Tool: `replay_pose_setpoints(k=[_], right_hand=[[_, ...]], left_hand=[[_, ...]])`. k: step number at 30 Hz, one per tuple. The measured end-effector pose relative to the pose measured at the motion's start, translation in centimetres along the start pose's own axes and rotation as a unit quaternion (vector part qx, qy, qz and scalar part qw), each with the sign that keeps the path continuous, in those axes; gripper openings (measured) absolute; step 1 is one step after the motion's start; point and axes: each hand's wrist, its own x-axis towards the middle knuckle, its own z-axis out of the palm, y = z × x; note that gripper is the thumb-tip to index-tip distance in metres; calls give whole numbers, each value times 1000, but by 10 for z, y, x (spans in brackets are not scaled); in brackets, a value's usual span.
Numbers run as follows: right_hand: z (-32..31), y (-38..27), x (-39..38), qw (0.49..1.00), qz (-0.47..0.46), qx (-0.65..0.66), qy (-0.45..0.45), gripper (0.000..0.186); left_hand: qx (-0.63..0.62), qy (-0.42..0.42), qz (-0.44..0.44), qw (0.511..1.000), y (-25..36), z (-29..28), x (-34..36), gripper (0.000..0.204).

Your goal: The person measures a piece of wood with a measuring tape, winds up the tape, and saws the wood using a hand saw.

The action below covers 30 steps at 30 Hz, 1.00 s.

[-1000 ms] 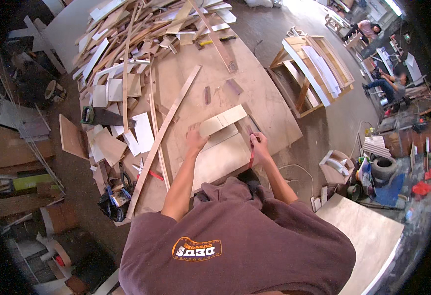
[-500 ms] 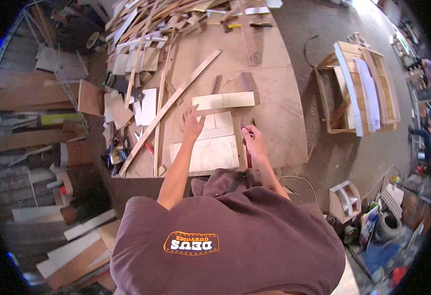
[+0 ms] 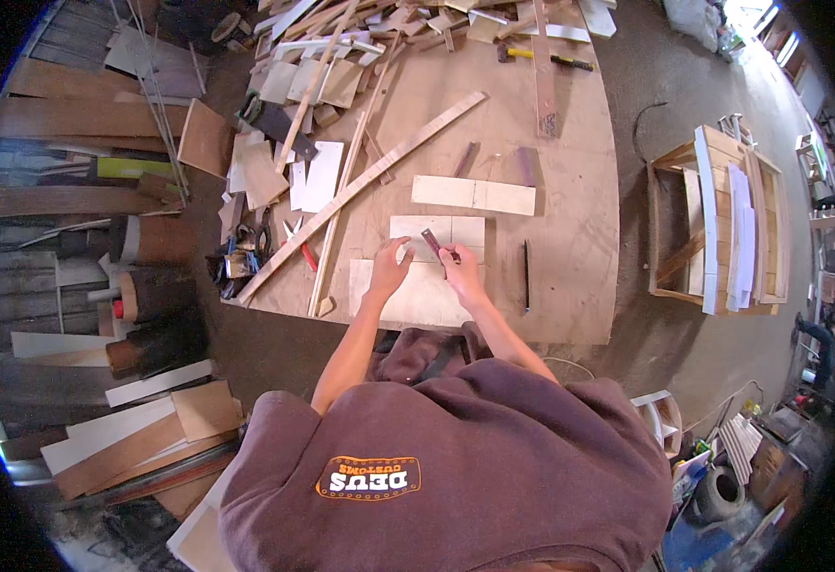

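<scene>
My right hand [image 3: 461, 272] is closed around a short dark-red bar-shaped tool [image 3: 434, 245] with a pale tip; its exact kind is too small to make out. The tool slants over a pale wooden board [image 3: 465, 229] that has pencil-like lines across it. Beside it my left hand [image 3: 391, 274] hovers over the boards, fingers curved and apart, holding nothing. A wider pale board [image 3: 408, 303] lies nearest me, partly under my forearms. Farther off is another pale wood strip [image 3: 475, 194] with a line across it. A thin black stick, perhaps a pencil [image 3: 526, 276], lies to the right.
A long batten [image 3: 370, 191] lies diagonally across the table [image 3: 580, 219]. Scrap wood [image 3: 341, 67] is heaped at the far left. Red-handled pliers [image 3: 308, 255] lie at left, a yellow-and-black hammer [image 3: 541, 57] at the far side. A wooden frame [image 3: 713, 224] stands to the right.
My right hand has moved left onto the boards with the dark-red tool. The left hand has drawn back from the far strip. The thin black stick now lies on the table; my view has shifted.
</scene>
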Motion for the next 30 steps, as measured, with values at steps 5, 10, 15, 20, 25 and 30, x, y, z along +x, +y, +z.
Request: replay_pose_setpoints(k=[5, 10, 15, 20, 25, 30], right_hand=[[32, 15, 4, 996, 39, 54, 61, 17], [78, 42, 34, 968, 117, 164, 152, 19], [66, 92, 70, 959, 13, 6, 282, 16], [86, 75, 66, 957, 76, 2, 280, 16], [68, 98, 69, 944, 34, -112, 308, 14], [85, 93, 70, 926, -28, -120, 356, 10]], left_hand=[[-9, -6, 27, 1000, -16, 4, 20, 35], [-18, -28, 37, 999, -51, 14, 38, 36], [-53, -26, 135, 989, -50, 39, 53, 36], [-27, -2, 80, 996, -76, 42, 57, 37], [-24, 6, 71, 997, -53, 42, 60, 31], [13, -13, 52, 998, -57, 37, 62, 29]])
